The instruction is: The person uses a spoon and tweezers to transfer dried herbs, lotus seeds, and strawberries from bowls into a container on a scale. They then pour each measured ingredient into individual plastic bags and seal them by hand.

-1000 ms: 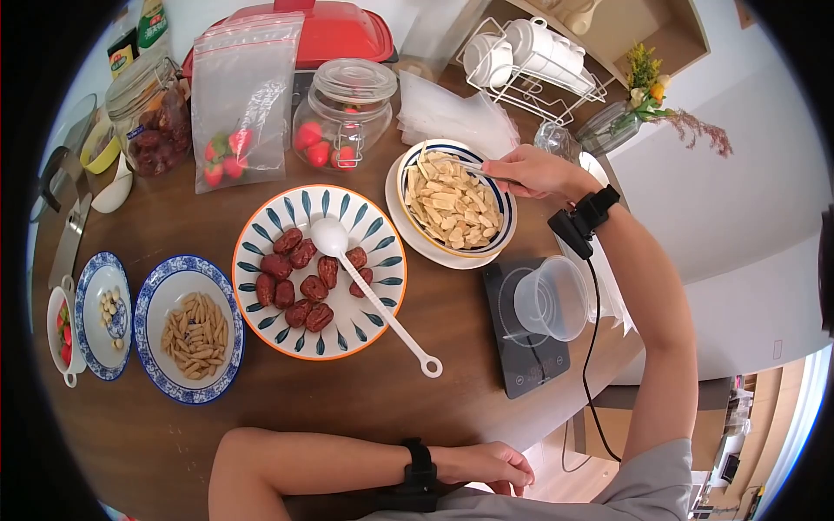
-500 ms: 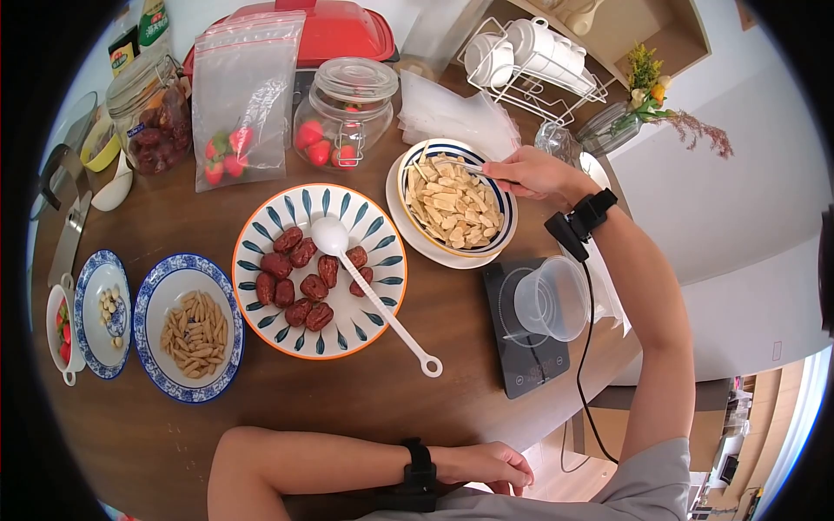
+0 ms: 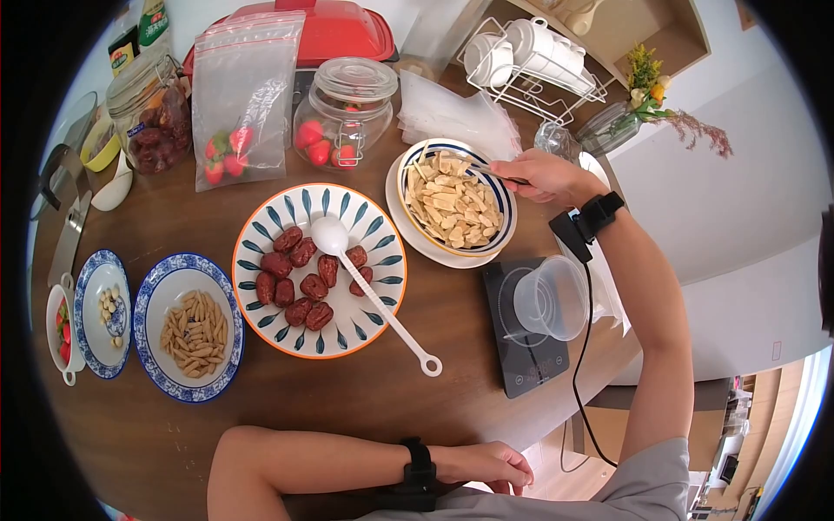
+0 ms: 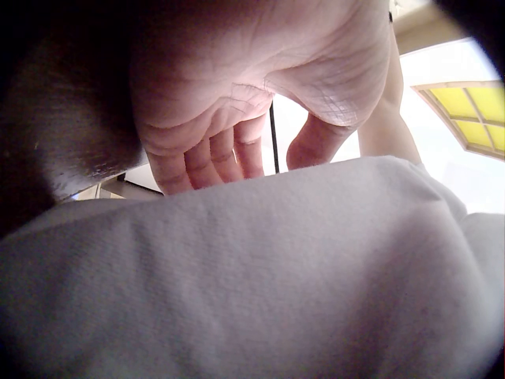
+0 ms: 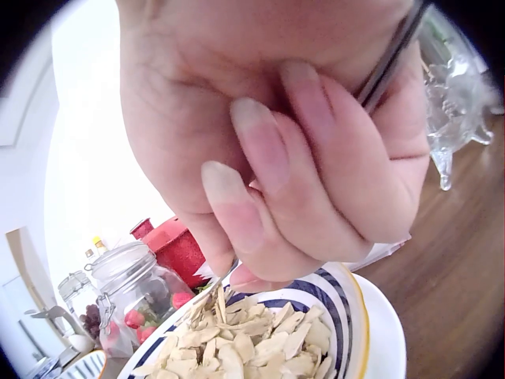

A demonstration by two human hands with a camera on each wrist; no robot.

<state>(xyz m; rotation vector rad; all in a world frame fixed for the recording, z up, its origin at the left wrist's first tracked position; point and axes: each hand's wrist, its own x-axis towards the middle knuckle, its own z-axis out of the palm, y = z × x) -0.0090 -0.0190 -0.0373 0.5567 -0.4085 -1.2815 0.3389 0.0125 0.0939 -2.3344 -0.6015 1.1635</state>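
My right hand curls round a thin metal utensil with a dark handle, over the right rim of a blue-and-white bowl. The bowl holds pale dried slices and stands on a white plate. The utensil's front end reaches in among the slices, which hide its shape. Near the table's front edge, my left hand hangs with loosely bent fingers and holds nothing; in the left wrist view, a grey shirt covers its fingertips.
A clear plastic tub sits on a black scale. Left of the bowl is a plate with red dates and a white spoon across it. Jars, a bag of strawberries and a cup rack line the back.
My right hand has shifted slightly to the right, and more of the utensil's dark handle shows. Some slices near its front end have moved. My left hand stays put.
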